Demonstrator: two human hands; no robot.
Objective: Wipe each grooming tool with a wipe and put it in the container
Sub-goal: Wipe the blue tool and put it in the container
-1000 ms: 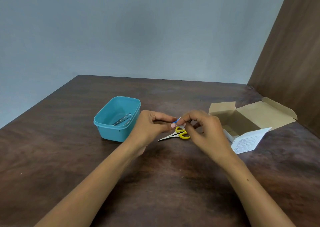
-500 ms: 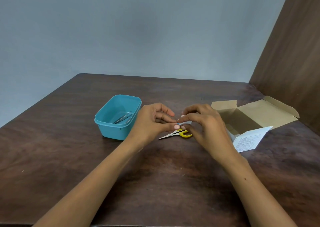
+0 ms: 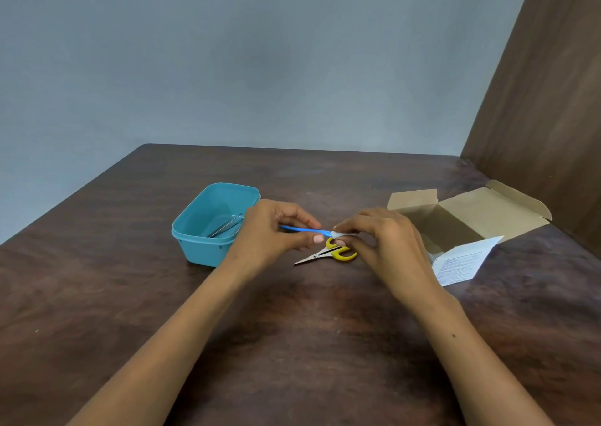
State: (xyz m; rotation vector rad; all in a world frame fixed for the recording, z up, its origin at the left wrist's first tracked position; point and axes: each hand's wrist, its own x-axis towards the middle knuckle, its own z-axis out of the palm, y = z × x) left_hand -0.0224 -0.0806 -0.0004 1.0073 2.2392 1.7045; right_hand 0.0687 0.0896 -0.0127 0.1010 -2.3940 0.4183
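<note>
The left hand (image 3: pixel 276 230) pinches one end of a thin blue plastic grooming stick (image 3: pixel 305 229) between thumb and fingers. The right hand (image 3: pixel 380 240) pinches a small white wipe (image 3: pixel 336 232) around the other end of the stick. Both hands are held just above the dark brown wooden desk (image 3: pixel 292 344).

The stick lies sideways, going from left to right between the two hands. Its long line points toward the teal plastic container (image 3: pixel 208 250), which sits just to the left of the left hand. The left hand is the nearer one to it, so it looks like the best hand to drop the stick in when the wiping is finished. It would only need a short move to the left.

Some thin metal tools (image 3: pixel 226 227) are already lying inside the container. A small pair of scissors with yellow handles (image 3: pixel 328 252) lies flat on the desk right under the hands, with its tips pointing to the left. It likely still needs wiping.

An open brown cardboard box (image 3: pixel 471 217) and a white printed paper sheet (image 3: pixel 461 263) sit to the right.
</note>
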